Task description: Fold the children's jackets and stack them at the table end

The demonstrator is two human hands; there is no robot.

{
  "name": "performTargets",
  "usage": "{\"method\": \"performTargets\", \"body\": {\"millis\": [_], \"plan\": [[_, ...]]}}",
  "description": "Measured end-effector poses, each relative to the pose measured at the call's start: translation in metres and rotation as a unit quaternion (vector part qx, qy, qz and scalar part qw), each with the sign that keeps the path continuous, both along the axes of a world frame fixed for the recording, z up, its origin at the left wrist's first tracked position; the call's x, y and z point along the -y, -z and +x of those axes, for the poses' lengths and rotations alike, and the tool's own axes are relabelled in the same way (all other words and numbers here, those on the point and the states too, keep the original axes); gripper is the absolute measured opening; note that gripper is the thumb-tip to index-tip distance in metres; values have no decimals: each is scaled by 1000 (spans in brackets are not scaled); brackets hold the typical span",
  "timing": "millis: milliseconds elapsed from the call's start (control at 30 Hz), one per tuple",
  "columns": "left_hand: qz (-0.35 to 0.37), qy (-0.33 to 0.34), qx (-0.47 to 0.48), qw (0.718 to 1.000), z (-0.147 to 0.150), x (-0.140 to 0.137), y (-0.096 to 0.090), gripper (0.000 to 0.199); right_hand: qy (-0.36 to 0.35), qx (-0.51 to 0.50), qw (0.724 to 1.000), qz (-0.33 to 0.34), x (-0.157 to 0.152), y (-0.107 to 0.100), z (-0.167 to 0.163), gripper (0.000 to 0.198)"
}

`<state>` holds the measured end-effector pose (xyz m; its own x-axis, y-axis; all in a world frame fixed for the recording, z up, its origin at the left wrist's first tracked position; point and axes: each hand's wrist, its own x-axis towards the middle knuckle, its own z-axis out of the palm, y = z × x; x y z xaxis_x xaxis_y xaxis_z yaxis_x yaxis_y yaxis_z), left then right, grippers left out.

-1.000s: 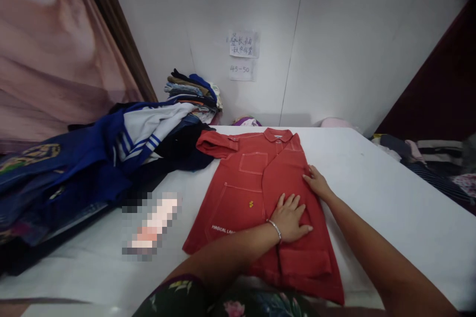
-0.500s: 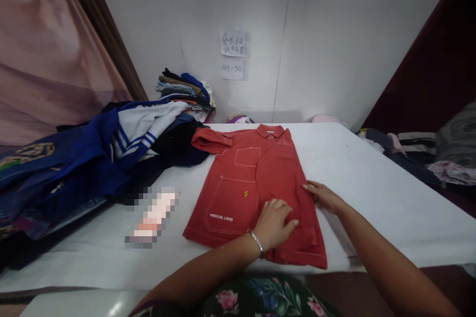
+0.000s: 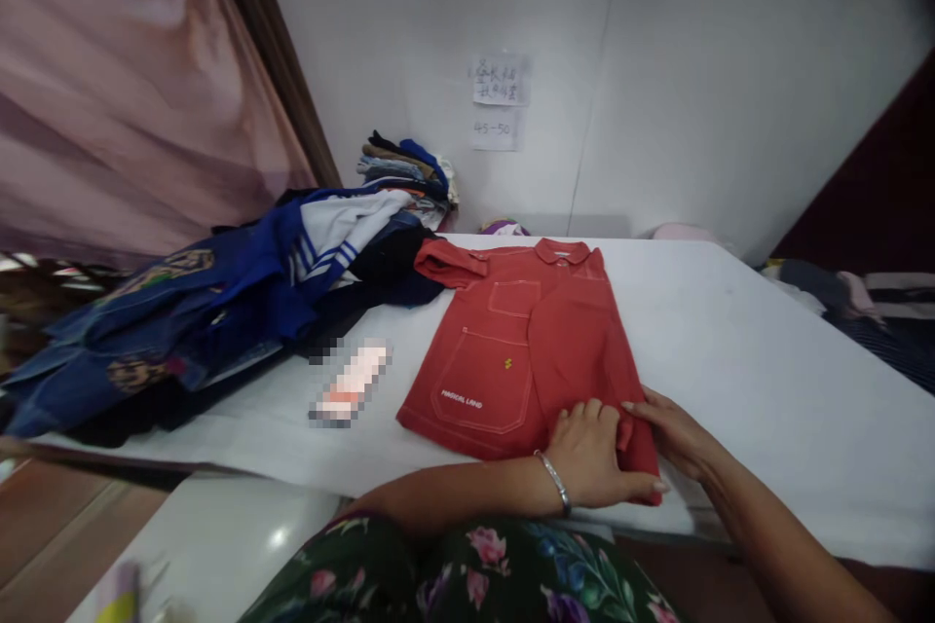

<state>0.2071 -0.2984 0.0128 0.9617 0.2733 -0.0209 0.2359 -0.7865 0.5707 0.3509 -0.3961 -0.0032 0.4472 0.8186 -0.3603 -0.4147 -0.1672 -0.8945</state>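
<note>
A red button-up shirt (image 3: 504,380) with a collar, white stitching and "MAGICAL LAND" lettering lies front up on the white table. Its left-side sleeve is bent over at the shoulder, while the other sleeve lies folded down across the front. My left hand (image 3: 588,453), with a silver bracelet, is at the lower right, fingers curled on the folded sleeve and thumb stretched over the hem corner. Beside it, my right hand (image 3: 676,428) pinches the shirt's right edge; its lower fingers are partly hidden.
Blue and dark clothes (image 3: 241,282) are heaped along the table's left side, with a folded stack (image 3: 405,175) behind them. A pixelated item (image 3: 351,384) lies left of the shirt. Papers (image 3: 501,102) hang on the wall. More garments (image 3: 862,311) are at the right.
My left hand has slid right and down toward the hem corner, and the sleeve fabric bunches near its fingers. My right hand is closer to it. The view has shifted left.
</note>
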Motion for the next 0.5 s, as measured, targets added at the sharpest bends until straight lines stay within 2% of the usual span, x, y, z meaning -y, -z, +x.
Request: {"method": "performTargets", "body": {"millis": [167, 300, 367, 500], "plan": [[8, -4, 3, 1000, -6, -4, -16, 68, 58, -31, 998, -5, -6, -1, -7, 57], [4, 9, -4, 1000, -12, -5, -15, 69, 69, -33, 996, -42, -6, 4, -8, 68], [5, 10, -3, 1000, -14, -2, -9, 75, 82, -18, 995, -60, -7, 7, -8, 70], [35, 4, 39, 999, -15, 6, 5, 101, 85, 29, 993, -80, -7, 16, -3, 70]]}}
